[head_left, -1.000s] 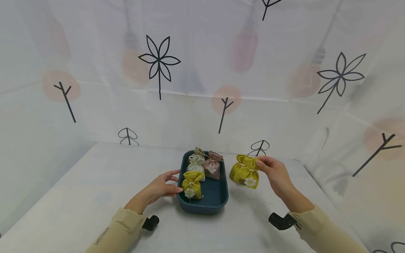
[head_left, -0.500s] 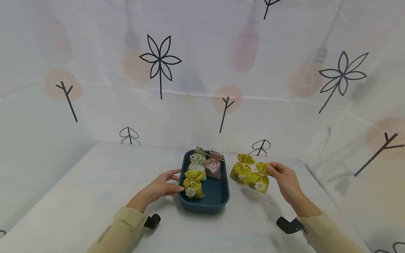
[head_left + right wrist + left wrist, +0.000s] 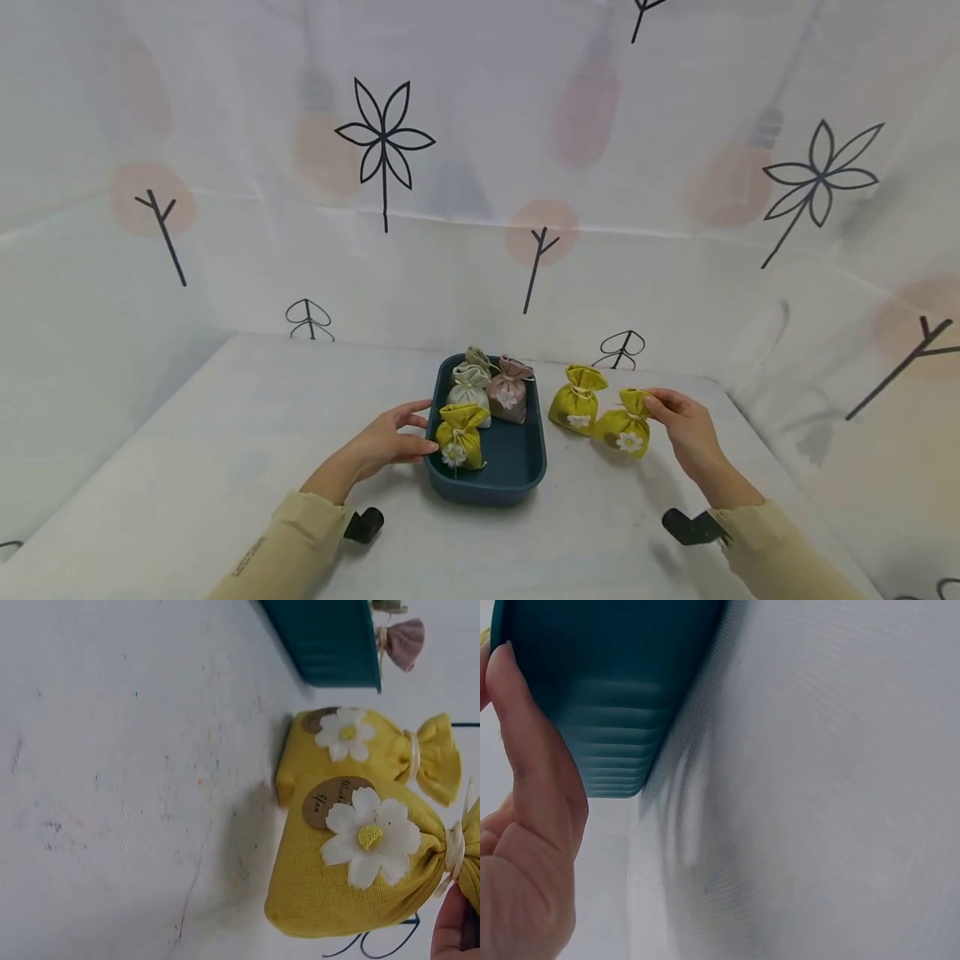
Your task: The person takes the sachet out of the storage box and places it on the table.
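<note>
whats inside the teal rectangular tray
A yellow cloth pouch, a pale cloth pouch, a pink cloth pouch and, mostly hidden, an olive cloth pouch; the bottom of the tray beneath them is covered.

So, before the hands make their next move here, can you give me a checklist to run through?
1. Right hand free: not ok, it pinches the held yellow pouch by its gathered top.
2. Left hand on the tray: ok, touching its left side.
3. Bare floor in the tray: ok, at the near right.
4. Other yellow pouch outside the tray upright: ok.
5. Gap between those two pouches: cannot tell, they overlap in view.
6. Held pouch resting on the table: cannot tell.
</note>
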Tool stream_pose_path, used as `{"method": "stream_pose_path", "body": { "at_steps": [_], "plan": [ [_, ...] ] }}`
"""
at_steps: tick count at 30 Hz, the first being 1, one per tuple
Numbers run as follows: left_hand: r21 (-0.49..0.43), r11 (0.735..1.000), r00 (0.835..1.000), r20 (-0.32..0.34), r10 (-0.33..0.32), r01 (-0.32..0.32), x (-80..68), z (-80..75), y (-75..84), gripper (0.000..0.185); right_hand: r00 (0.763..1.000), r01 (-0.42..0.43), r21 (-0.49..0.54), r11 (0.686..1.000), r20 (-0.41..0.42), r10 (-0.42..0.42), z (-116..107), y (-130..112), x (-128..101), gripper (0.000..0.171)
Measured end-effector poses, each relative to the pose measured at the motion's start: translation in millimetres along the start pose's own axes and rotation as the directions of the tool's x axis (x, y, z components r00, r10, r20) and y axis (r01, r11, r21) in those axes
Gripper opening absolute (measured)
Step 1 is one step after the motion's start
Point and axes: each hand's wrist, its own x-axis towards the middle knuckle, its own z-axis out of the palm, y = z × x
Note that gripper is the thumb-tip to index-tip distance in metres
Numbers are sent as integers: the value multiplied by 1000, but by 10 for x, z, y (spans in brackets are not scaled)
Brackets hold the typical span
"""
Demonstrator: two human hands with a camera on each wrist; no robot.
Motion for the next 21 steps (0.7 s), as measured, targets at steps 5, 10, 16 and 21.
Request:
{"method": "stream_pose_path", "body": {
  "at_steps": [5, 10, 16, 21],
  "plan": [
    [4, 1000, 1000, -9, -7, 7, 0, 6, -3, 78, 999, 42, -9, 999, 15, -42, -14, 56, 91, 45],
    [0, 1000, 1000, -14, -12, 12, -1, 11, -1, 78, 1000, 26, -12, 1000, 15, -26, 12, 80, 170, 43],
    [-6, 1000, 1000, -8, -12, 12, 5, 11, -11, 78, 1000, -11, 1, 1000, 25, 11, 40, 128, 222, 43],
    [-4, 1000, 1000, -11, -5, 5, 5, 9, -7, 78, 999, -14, 7, 1000, 33, 13, 35, 141, 233, 46]
  ]
}}
